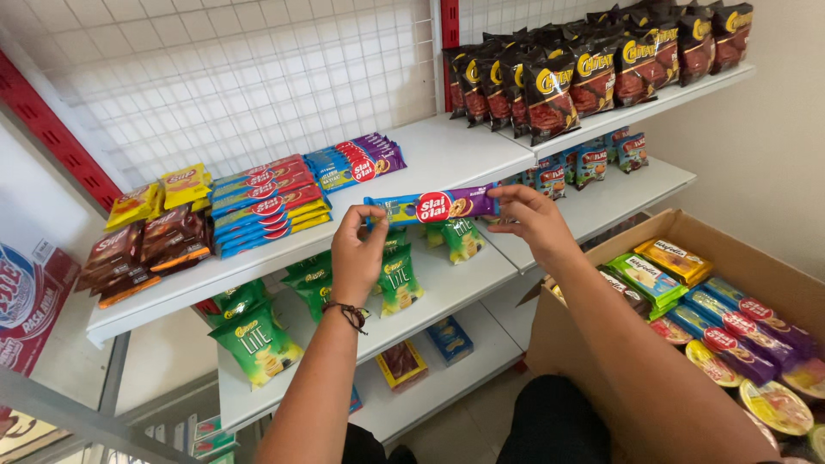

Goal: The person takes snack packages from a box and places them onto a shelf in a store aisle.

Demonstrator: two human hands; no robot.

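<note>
A long blue and purple biscuit pack (431, 206) is held level between both hands, just in front of the white top shelf (447, 155). My left hand (358, 251) pinches its left end. My right hand (533, 216) grips its right end. Stacks of similar blue, red and purple biscuit packs (268, 204) lie on the shelf behind, and another stack of biscuit packs (354, 161) lies further right.
An open cardboard box (739, 258) at right holds several snack packs. Dark chip bags (584, 73) line the upper right shelf. Green snack bags (256, 339) sit on the lower shelf. Yellow and brown wafer packs (155, 228) lie at the shelf's left. A white wire grid backs the shelves.
</note>
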